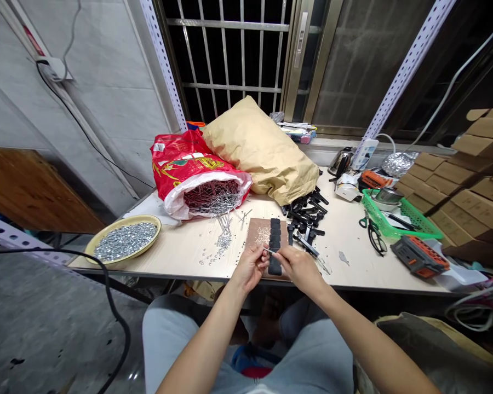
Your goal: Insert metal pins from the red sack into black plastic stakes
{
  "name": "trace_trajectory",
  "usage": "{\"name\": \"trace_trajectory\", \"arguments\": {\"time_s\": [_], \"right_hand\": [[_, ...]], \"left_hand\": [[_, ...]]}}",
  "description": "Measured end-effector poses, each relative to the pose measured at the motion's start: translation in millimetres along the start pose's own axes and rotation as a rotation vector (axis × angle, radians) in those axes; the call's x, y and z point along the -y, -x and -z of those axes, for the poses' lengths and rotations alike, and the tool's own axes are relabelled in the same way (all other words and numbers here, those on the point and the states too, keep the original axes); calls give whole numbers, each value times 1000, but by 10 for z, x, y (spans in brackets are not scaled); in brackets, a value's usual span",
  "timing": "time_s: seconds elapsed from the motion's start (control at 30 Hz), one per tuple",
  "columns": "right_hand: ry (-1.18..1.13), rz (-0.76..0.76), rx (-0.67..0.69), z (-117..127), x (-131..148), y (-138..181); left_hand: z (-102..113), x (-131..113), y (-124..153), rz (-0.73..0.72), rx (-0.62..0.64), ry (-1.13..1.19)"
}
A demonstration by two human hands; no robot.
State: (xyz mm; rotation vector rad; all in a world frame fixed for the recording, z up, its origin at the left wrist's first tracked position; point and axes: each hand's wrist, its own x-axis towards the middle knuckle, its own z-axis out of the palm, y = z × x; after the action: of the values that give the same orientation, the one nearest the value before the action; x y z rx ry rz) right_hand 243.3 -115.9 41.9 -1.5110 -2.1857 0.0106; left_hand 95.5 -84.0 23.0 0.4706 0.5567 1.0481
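Note:
At the table's front edge my left hand (pixel 250 267) and my right hand (pixel 299 269) meet, fingers pinched. Between their fingertips shows a small thin metal pin (pixel 268 250), too small to make out fully. Beneath them lies a brown board (pixel 258 225) with a row of black blocks (pixel 275 230) along it and pale bits scattered on top. Black bolt-shaped parts (pixel 308 210) are heaped beyond my right hand. Small metal washers or nuts (pixel 213 256) and long metal pins (pixel 225 224) lie loose to the left of my left hand.
A red bag (pixel 181 158) spills metal pins beside a large tan paper sack (pixel 263 148). Far left stands a yellow bowl (pixel 158 236) of small metal pieces. On the right are scissors (pixel 373 235), a green basket (pixel 423 234), an orange-black device (pixel 419 256) and stacked cardboard boxes (pixel 468 213).

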Motion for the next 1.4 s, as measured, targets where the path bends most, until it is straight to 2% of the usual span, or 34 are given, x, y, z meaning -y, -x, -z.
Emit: {"name": "trace_trajectory", "arguments": {"time_s": [0.27, 0.43, 0.57, 0.7, 0.83, 0.97, 1.1, 1.27, 1.4], "right_hand": [[-58, -16, -60, -7, -2, -6], [-62, -24, -99, 18, 17, 4], [-76, -21, -45, 40, -1, 13], [-247, -57, 9, 83, -23, 1], [-409, -101, 118, 177, -42, 4], [-515, -11, 175, 275, -122, 80], [-430, 74, 154, 209, -312, 91], [-132, 3, 150, -50, -520, -28], [-187, 56, 119, -84, -437, -15]], "left_hand": [[-62, 74, -6, -226, -155, -239], [-44, 89, -30, -203, -149, -203], [-28, 100, -32, -210, -127, -222], [-32, 124, -24, -206, -101, -269], [-36, 118, -24, -218, -96, -325], [-23, 79, -28, -251, -140, -300], [7, 95, -34, -196, -107, -478], [104, 124, -81, -300, -204, -677], [128, 125, -133, -272, -222, -669]]}}
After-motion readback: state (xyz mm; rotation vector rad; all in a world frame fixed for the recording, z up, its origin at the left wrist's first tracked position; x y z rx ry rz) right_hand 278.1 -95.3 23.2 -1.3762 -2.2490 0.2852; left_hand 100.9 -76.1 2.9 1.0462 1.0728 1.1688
